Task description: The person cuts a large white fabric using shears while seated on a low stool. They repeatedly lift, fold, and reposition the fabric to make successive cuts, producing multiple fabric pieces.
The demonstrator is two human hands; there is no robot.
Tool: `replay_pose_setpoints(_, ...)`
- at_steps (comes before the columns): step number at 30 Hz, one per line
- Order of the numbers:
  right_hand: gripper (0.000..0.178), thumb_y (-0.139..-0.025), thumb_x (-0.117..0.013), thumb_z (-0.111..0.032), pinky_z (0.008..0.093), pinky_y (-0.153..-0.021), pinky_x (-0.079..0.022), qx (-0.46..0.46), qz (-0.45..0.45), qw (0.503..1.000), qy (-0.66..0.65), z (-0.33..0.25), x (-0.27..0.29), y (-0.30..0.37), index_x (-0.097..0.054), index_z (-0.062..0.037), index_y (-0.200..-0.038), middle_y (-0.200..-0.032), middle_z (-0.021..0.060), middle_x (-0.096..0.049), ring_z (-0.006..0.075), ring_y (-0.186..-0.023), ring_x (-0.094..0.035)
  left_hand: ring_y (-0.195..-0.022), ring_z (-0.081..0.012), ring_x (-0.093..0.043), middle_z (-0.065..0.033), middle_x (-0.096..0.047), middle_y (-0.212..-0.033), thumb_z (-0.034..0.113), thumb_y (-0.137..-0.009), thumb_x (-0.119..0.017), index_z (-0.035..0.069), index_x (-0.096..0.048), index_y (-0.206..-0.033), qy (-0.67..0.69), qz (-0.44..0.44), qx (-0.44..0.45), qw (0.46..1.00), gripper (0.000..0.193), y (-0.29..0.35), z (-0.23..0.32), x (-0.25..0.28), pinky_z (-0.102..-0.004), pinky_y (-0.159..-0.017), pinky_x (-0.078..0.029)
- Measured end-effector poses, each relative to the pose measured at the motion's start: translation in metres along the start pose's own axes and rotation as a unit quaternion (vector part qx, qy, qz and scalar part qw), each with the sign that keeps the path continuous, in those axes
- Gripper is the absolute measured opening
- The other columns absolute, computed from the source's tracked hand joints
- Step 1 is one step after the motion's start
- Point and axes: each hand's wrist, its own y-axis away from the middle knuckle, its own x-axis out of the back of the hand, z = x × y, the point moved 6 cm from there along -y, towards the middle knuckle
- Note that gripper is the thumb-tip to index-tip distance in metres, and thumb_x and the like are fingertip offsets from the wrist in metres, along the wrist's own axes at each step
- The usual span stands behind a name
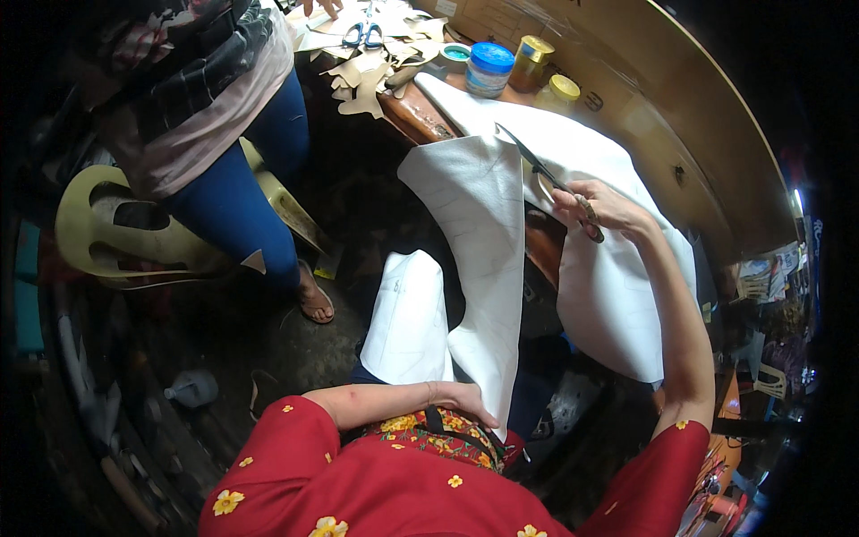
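Observation:
My right hand (598, 208) grips a pair of scissors (535, 163) by the handles, with the blades at the upper part of a large white sheet (617, 304). The sheet looks like leather or vinyl and carries faint drawn lines. A long curved white strip (483, 233) hangs from the blades toward my lap, split from the sheet by a gap. Down at my waist, my left hand (467, 399) is closed on the strip's lower end; its fingers are partly hidden. Another white piece (407, 313) lies over my leg, beside the strip.
A wooden table (420, 115) bears tan scraps (365, 85), blue-handled scissors (362, 36), a blue-lidded jar (489, 70) and yellow-lidded jars (531, 63). Cardboard (671, 98) stands behind. At left, another person in blue trousers (228, 192) is by a plastic chair (107, 228).

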Motion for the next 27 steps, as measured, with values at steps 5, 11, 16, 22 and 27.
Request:
replay_pose_setpoints(5, 0.029, -0.080, -0.073, -0.032, 0.0286, -0.043, -0.045, -0.002, -0.010, 0.997, 0.074, 0.021, 0.003, -0.011, -0.063, -0.0042, -0.080, -0.065, 0.0038, -0.060, 0.0129, -0.053, -0.057, -0.057, -0.0105, -0.057, -0.0063, -0.067, -0.070, 0.051, -0.074, -0.073, 0.005, -0.074, -0.075, -0.234, 0.064, -0.030, 0.970, 0.046, -0.024, -0.017, 0.008, -0.0260, -0.050, -0.045)
replay_pose_setpoints(11, 0.031, -0.087, -0.066, -0.036, 0.0215, -0.042, -0.034, 0.019, 0.000, 0.996, -0.086, 0.020, -0.007, 0.002, -0.058, -0.0074, -0.076, -0.059, -0.0027, -0.052, 0.0064, -0.046, -0.045, -0.065, -0.0241, -0.062, -0.0179, -0.065, -0.072, 0.046, -0.078, -0.065, -0.009, -0.065, -0.080, -0.220, 0.236, -0.024, 0.946, 0.055, 0.009, -0.020, 0.040, -0.0359, -0.059, -0.048)
replay_pose_setpoints(16, 0.061, -0.086, -0.050, -0.065, 0.0228, -0.045, -0.036, 0.136, 0.063, 0.943, -0.297, 0.018, 0.003, 0.000, -0.052, -0.0064, -0.103, -0.064, -0.0049, -0.043, 0.0067, -0.051, -0.044, -0.075, -0.0416, -0.063, -0.0281, -0.063, -0.077, 0.023, -0.076, -0.054, -0.008, -0.061, -0.072, -0.458, 0.374, -0.091, 0.801, 0.033, 0.052, 0.013, 0.063, -0.0476, -0.067, -0.051)
replay_pose_setpoints(22, 0.065, -0.080, -0.053, -0.068, 0.0176, -0.050, -0.031, 0.179, 0.167, 0.869, -0.431, 0.041, 0.016, 0.035, -0.052, -0.0093, -0.107, -0.066, -0.0061, -0.038, 0.0043, -0.052, -0.038, -0.082, -0.0401, -0.066, -0.0284, -0.065, -0.081, 0.021, -0.080, -0.052, -0.005, -0.065, -0.075, -0.480, 0.398, -0.103, 0.775, 0.029, -0.004, 0.022, 0.086, -0.0459, -0.073, -0.053)
replay_pose_setpoints(27, 0.063, -0.084, -0.046, -0.066, 0.0144, -0.049, -0.030, 0.201, 0.168, 0.850, -0.458, 0.054, 0.027, 0.035, -0.053, -0.0073, -0.106, -0.068, -0.0055, -0.038, 0.0024, -0.051, -0.036, -0.077, -0.0328, -0.067, -0.0191, -0.068, -0.081, 0.021, -0.082, -0.054, 0.001, -0.068, -0.073, -0.645, 0.115, 0.017, 0.755, 0.026, -0.073, -0.056, 0.107, -0.0421, -0.067, -0.053)
